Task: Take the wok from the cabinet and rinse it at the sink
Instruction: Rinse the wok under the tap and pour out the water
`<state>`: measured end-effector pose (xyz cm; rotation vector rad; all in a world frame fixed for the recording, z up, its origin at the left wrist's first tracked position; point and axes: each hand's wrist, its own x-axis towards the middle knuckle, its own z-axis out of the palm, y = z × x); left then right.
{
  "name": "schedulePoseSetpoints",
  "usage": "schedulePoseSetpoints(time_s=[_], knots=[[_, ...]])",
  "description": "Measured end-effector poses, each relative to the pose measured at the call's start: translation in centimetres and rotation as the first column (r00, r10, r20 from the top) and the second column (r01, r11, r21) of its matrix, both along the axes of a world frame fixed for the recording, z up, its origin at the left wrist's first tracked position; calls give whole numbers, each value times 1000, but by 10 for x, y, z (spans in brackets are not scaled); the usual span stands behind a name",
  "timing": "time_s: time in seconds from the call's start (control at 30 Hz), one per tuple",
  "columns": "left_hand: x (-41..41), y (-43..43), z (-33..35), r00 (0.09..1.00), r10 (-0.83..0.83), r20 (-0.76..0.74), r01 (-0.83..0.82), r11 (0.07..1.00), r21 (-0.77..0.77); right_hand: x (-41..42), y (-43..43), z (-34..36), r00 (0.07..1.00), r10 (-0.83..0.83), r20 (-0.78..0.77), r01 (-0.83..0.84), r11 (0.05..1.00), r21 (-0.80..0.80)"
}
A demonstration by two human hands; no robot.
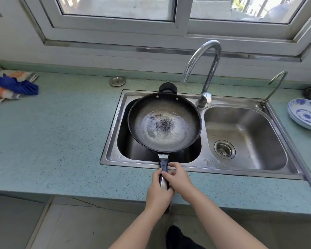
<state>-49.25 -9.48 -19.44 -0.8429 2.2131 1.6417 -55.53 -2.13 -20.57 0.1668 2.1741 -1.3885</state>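
Both hands are wrapped round the wok's long handle (163, 165) - the left hand (157, 192) nearer the body, the right hand (178, 177) just ahead of it. The wok (164, 123) hangs straight ahead of them over the left basin of the sink (110, 141). All its weight sits beyond the grip, so a slippery handle could let it roll and knock the rim - or its far loop could strike the tall faucet (207, 69) ahead-right. Counted: one wok, two basins, two faucets, one stack of plates (305, 116) far right.
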Motion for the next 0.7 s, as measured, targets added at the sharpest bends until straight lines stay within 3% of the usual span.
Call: schedulePoseSetpoints(time_s=[0.27, 0.47, 0.7], knots=[[3, -13, 3, 980, 193, -51, -178, 962, 206, -1, -6, -5, 963, -129, 238, 187, 953, -239], [5, -19, 8, 969, 245, -21, -212, 874, 438, -3, -7, 0, 953, -85, 289, 182, 927, -329], [7, -20, 14, 968, 252, -10, -221, 866, 448, -3, -10, 3, 954, -101, 284, 192, 930, -315]])
